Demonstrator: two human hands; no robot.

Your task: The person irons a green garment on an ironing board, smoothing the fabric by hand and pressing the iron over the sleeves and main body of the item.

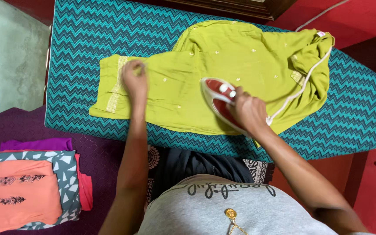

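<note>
Green garment (223, 74) under both hands; rt hand (250, 111) grips iron (217, 96).

Iron (217, 96) handle hidden under right hand (249, 112); folded clothes stack (31, 191) cut by left, bottom edges.

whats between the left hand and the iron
In the head view, only a flat stretch of the lime green garment lies between the left hand and the red iron.

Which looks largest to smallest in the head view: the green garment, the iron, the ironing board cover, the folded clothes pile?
1. Zigzag teal ironing board cover
2. Lime-green garment
3. Pile of folded clothes, though nearer the camera, so unsure
4. Red and white iron
</note>
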